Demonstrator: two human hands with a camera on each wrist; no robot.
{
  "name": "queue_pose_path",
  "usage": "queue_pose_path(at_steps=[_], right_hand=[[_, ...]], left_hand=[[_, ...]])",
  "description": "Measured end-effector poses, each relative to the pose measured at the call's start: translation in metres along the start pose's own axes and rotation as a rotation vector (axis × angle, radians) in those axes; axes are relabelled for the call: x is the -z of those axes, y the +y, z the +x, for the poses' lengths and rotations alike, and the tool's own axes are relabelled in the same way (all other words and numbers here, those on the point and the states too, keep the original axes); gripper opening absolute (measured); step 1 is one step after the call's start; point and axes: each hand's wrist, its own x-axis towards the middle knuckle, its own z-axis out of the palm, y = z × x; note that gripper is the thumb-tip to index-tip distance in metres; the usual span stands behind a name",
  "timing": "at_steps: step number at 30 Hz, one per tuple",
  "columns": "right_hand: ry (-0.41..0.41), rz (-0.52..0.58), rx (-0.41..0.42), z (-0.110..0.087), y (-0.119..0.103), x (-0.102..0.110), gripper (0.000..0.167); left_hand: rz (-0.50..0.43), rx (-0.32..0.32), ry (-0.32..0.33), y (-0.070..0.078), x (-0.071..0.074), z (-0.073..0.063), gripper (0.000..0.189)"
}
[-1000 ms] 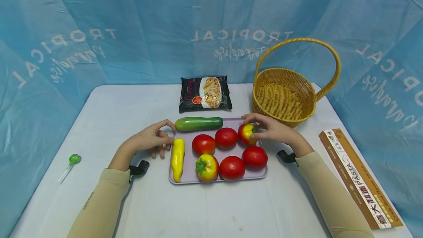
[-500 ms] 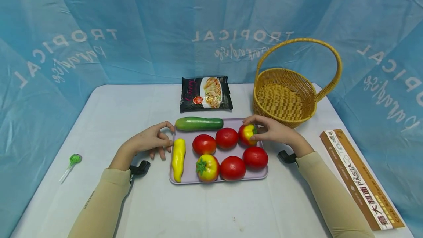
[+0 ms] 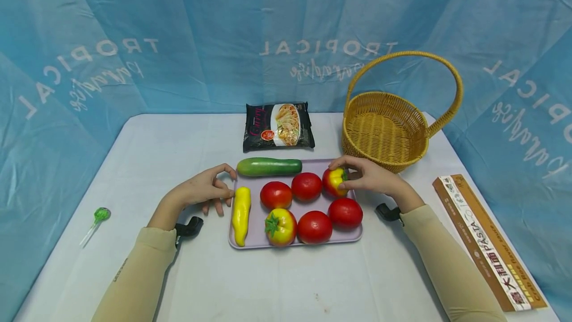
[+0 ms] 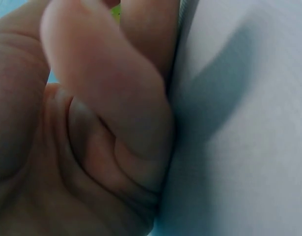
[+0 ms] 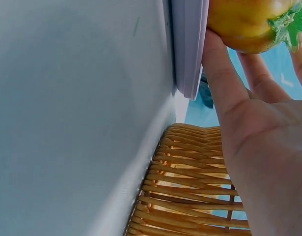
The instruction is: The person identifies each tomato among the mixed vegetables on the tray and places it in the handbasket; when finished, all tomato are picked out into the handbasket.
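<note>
A pale purple tray [image 3: 255, 222] holds a cucumber [image 3: 269, 167], a long yellow pepper [image 3: 241, 216], several red tomatoes [image 3: 315, 227] and two red-and-yellow tomatoes with green leafy tops. My right hand [image 3: 370, 177] has its thumb and fingers round the red-and-yellow tomato [image 3: 334, 181] in the far right corner; in the right wrist view one finger lies between that tomato [image 5: 246, 24] and the tray edge [image 5: 190, 49]. My left hand [image 3: 198, 190] lies at the tray's left rim beside the yellow pepper, fingers loosely bent and holding nothing. Its own fingers fill most of the left wrist view.
Behind the tray lies a black noodle packet [image 3: 278, 127]. A handled wicker basket [image 3: 385, 130] stands at the back right, close to my right hand. A long pasta box [image 3: 489, 242] lies along the right edge, and a green lollipop [image 3: 101, 214] at left.
Both hands and the things on the tray hold nearly the same places. The whole view has shifted very slightly.
</note>
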Motion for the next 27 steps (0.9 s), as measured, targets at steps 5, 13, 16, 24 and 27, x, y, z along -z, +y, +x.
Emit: queue_pose_path(at_steps=[5,13,16,24,27], right_hand=[[0.004,-0.004,0.001,0.000,-0.001,0.000,0.050],[0.008,-0.014,0.016,-0.002,-0.001,0.002,0.049],[0.011,-0.011,0.025,-0.003,-0.003,0.002,0.048],[0.030,-0.001,0.051,-0.008,-0.011,0.006,0.050],[0.040,-0.001,0.074,-0.010,-0.014,0.008,0.050]], left_hand=[[0.000,0.003,0.001,0.001,0.000,0.000,0.048],[0.001,0.003,0.001,0.001,-0.001,0.000,0.047],[0.003,0.005,0.001,0.000,-0.001,0.000,0.048],[0.003,0.010,0.001,0.000,-0.001,0.001,0.049],[0.004,0.009,-0.003,0.000,0.000,0.001,0.050]])
